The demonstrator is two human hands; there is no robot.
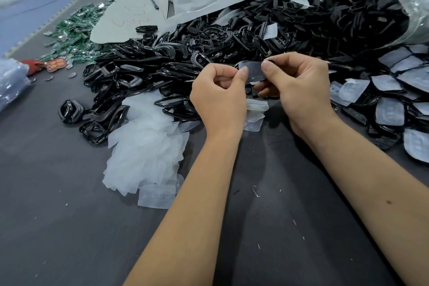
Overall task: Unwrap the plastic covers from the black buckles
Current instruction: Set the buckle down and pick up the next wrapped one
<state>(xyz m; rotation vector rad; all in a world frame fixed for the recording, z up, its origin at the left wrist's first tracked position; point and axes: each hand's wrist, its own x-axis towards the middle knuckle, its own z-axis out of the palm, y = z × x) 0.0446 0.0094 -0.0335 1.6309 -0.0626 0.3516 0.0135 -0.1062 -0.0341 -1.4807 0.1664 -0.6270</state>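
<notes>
The left hand (218,97) and right hand (299,90) both pinch one plastic-covered buckle (253,72) between thumb and fingers, held above the grey desk (69,216), just in front of the black buckle heap (185,53); peeled covers (144,146) lie left of the heap's near edge
</notes>
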